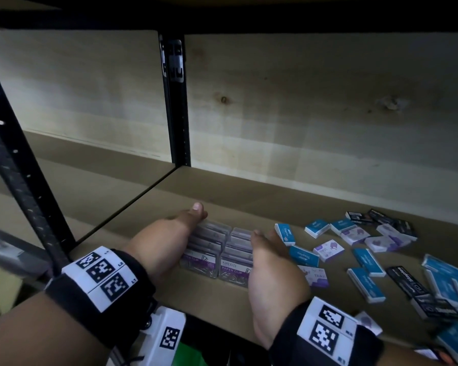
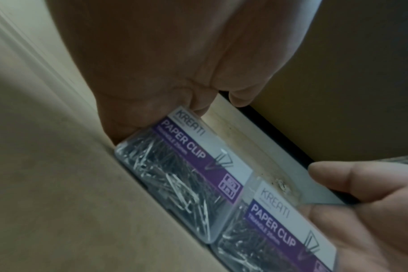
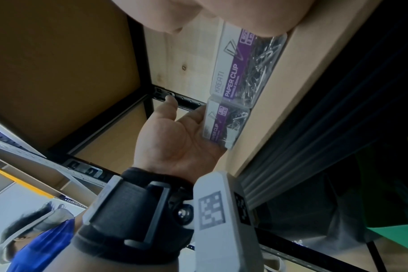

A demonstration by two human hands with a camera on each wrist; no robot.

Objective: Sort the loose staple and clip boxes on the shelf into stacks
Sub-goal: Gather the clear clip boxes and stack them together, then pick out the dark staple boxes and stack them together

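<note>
Head view: two rows of paper clip boxes [image 1: 218,253] are being squared between the hands.
Left hand [image 1: 169,237] and right hand [image 1: 270,260] are being pressed flat against opposite sides, rows running front to back; loose staple boxes [image 1: 365,257] are lying rightward.

Your two front clear clip boxes carry the plainest print: the left clip box [image 2: 182,176] reads "KREATI" on its white band and "PAPER CLIP" on the purple band, with a smaller line below that looks like "TRIANGLE" followed by a size too blurred to read. The right clip box [image 2: 280,231] bears the same words. In the lower right of your head view, the blue boxes [image 1: 304,256] read "Staples", as does one black box [image 1: 407,281]. The square coded markers on your wrist bands [image 1: 101,273] hold no legible words.
</note>
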